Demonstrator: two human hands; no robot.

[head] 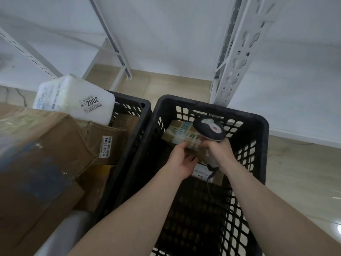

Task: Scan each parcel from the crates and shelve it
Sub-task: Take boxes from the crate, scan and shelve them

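Low in the black lattice plastic crate, the left hand curls its fingers around the small tape-wrapped cardboard parcel, seemingly steadying it for the grey handheld scanner gripped by the right hand.

Floor's a shiny beige tile. Sitting right on it are two black plastic crates side by side, basically touching: the right crate and the left crate. Far side, the white metal shelving stands on the floor too, with one upright post just beyond the right crate's far corner.
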